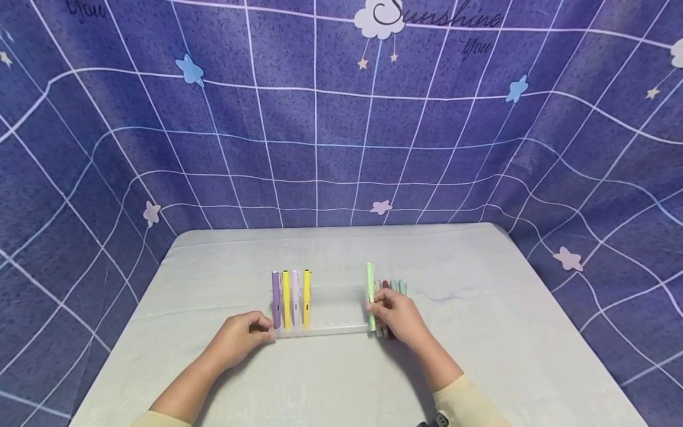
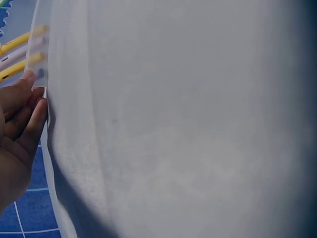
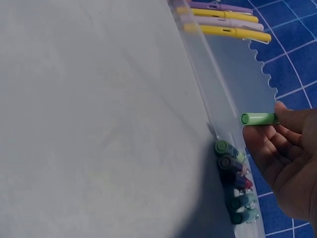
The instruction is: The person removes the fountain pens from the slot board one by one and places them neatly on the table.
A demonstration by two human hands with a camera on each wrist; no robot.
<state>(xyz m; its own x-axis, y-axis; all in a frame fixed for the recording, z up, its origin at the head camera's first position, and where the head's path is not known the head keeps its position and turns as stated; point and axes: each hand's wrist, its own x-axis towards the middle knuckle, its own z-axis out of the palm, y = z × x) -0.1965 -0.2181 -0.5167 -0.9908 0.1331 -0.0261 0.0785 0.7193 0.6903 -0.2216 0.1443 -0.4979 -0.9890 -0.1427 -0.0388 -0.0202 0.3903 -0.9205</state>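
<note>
A clear plastic pen rack (image 1: 331, 330) stands on the table. In its left part lean a purple pen (image 1: 275, 299), a yellow pen (image 1: 286, 299), a lilac pen (image 1: 296, 302) and another yellow pen (image 1: 306, 290). My left hand (image 1: 240, 339) pinches the rack's front left corner between thumb and fingers. Between thumb and fingertips, my right hand (image 1: 401, 315) holds a light green pen (image 1: 370, 279) at the right end of the rack. The right wrist view shows that pen's end (image 3: 255, 118) above the rack; the fingers hide the rest.
Several more pens, among them a teal pen (image 1: 402, 287) and a dark red one (image 1: 386, 284), lie side by side to the right, partly behind my right hand. A pale cloth covers the table (image 1: 213, 261). Behind it hangs a blue grid-patterned curtain (image 1: 341, 160).
</note>
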